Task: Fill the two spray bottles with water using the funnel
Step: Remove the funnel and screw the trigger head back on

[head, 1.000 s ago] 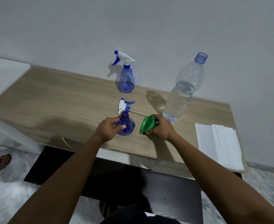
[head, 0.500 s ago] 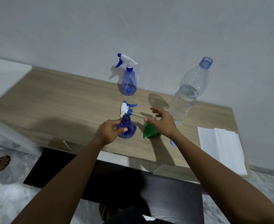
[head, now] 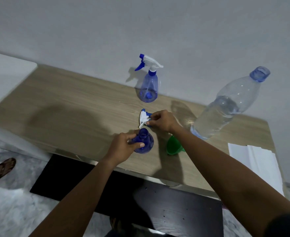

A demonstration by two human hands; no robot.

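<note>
My left hand (head: 123, 146) grips the near blue spray bottle (head: 145, 141) by its neck; the bottle stands on the wooden table (head: 72, 110) with its mouth uncovered. Just behind it, my right hand (head: 161, 120) pinches the white and blue trigger head (head: 144, 117), which lies on the table. The green funnel (head: 173, 145) lies on its side under my right forearm, held by neither hand. A second blue spray bottle (head: 149, 88), its trigger head on, stands near the wall. The large clear water bottle (head: 226, 106), uncapped and partly full, stands at the right.
White folded paper towels (head: 255, 156) lie at the table's right end. A white surface (head: 6, 72) adjoins the table on the left. A sandalled foot (head: 0, 170) is on the floor at far left, and a dark board (head: 158, 202) lies below the table's front edge.
My right hand let go of the green funnel, which now lies on the table, and moved back to take hold of the trigger head. My left hand stayed on the near bottle.
</note>
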